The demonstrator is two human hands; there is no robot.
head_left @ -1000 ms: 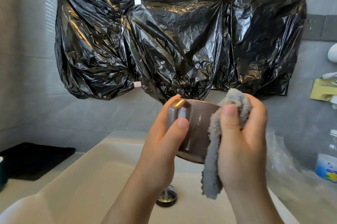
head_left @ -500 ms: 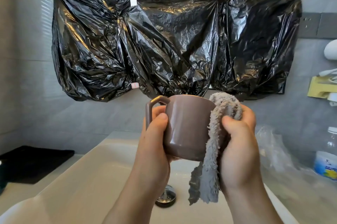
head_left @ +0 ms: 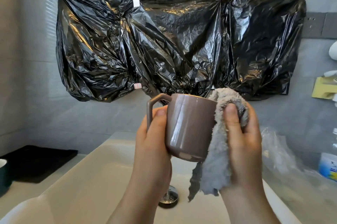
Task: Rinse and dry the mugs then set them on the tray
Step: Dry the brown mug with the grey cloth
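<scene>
Glossy brown ceramic mug (head_left: 189, 129) sits between both hands, above the white basin (head_left: 91, 178). Long axis near upright, mouth up, angular handle pointing left past the left thumb. Left hand (head_left: 153, 143) grips the mug wall. Right hand (head_left: 240, 143) clutches a fluffy grey cloth (head_left: 217, 160) against the mug's right side. A second ago the mug was tipped, mouth away.

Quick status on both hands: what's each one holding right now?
Left hand: closed round the brown mug, thumb on its side.
Right hand: closed on the grey cloth, pressing it against the mug.
</scene>
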